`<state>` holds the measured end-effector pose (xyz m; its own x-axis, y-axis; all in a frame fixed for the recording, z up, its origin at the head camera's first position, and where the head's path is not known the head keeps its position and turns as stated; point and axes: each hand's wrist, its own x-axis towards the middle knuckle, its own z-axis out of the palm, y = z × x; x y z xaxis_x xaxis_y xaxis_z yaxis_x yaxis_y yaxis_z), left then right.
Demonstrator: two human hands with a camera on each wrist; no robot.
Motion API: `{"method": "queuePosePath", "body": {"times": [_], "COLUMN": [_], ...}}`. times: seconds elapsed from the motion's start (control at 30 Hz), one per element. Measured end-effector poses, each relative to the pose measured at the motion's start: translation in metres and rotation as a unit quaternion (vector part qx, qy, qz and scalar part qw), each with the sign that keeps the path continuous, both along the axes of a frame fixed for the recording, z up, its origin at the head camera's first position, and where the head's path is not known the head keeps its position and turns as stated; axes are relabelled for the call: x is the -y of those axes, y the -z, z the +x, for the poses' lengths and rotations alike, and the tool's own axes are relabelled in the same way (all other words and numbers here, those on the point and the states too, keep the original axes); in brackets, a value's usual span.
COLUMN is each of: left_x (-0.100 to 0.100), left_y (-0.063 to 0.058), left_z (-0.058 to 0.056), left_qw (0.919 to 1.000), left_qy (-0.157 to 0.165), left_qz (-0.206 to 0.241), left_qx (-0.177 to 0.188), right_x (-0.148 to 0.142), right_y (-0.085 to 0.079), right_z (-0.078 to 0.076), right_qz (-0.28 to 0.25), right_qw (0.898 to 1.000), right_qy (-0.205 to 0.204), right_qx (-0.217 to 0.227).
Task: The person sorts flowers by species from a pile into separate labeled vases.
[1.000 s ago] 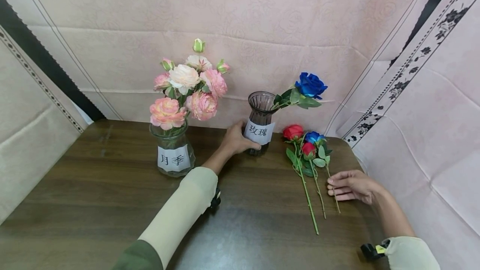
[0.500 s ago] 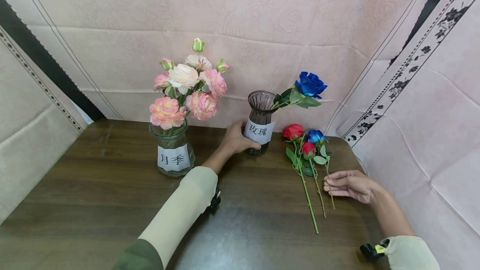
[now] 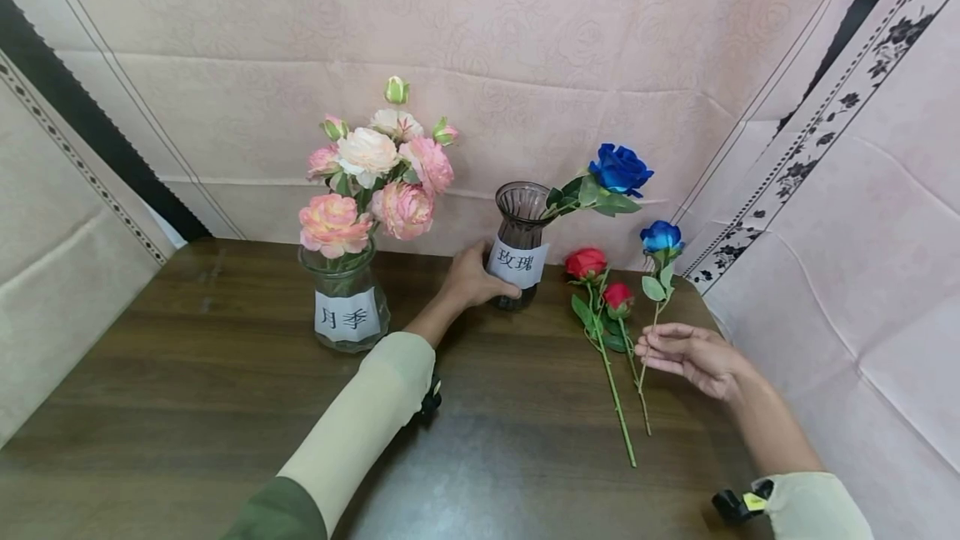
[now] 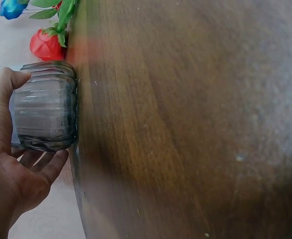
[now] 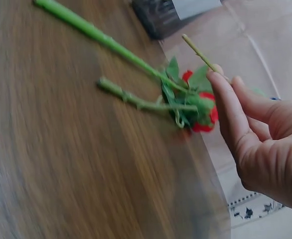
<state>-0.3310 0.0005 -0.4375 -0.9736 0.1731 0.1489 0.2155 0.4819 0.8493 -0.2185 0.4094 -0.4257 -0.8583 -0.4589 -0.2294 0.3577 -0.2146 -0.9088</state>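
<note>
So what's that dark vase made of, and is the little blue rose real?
The dark vase looks like smoky tinted glass: see-through, shiny, with ribbed sides. The left hand grips its base. The small blue rose, pinched by the right hand, seems fake, probably fabric petals on a thin stiff plastic stem; the vivid blue suggests that.

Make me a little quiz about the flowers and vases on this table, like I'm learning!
1. True or false: the left hand holds the dark vase.
2. Which flower does the right hand pinch by its stem? A) the small blue rose B) a red rose C) a pink flower
3. Fill in: how many red roses lie on the table? ___

Key: 1 true. 2 A. 3 two: the larger red rose and the smaller red rose.
</note>
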Motion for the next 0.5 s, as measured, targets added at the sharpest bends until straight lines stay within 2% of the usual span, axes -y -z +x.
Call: {"method": "queuePosePath", "body": {"times": [0.17, 0.33, 0.5], "left_x": [0.0, 0.0, 0.0], "left_y": [0.001, 0.002, 0.002], "left_z": [-0.002, -0.002, -0.003], "left_qw": [1.0, 1.0, 0.9999], "left_qy": [0.001, -0.002, -0.004], "left_qz": [-0.004, -0.008, -0.01], "left_qx": [-0.001, 0.0, 0.001], "right_x": [0.022, 0.045, 0.067], "right_y": [-0.005, -0.011, -0.016], "right_z": [0.001, -0.003, -0.011], "right_qz": [-0.055, -0.109, -0.131], "right_qw": [0.997, 0.988, 0.979], "right_qy": [0.054, 0.11, 0.157], "right_qx": [-0.016, -0.011, -0.015]}}
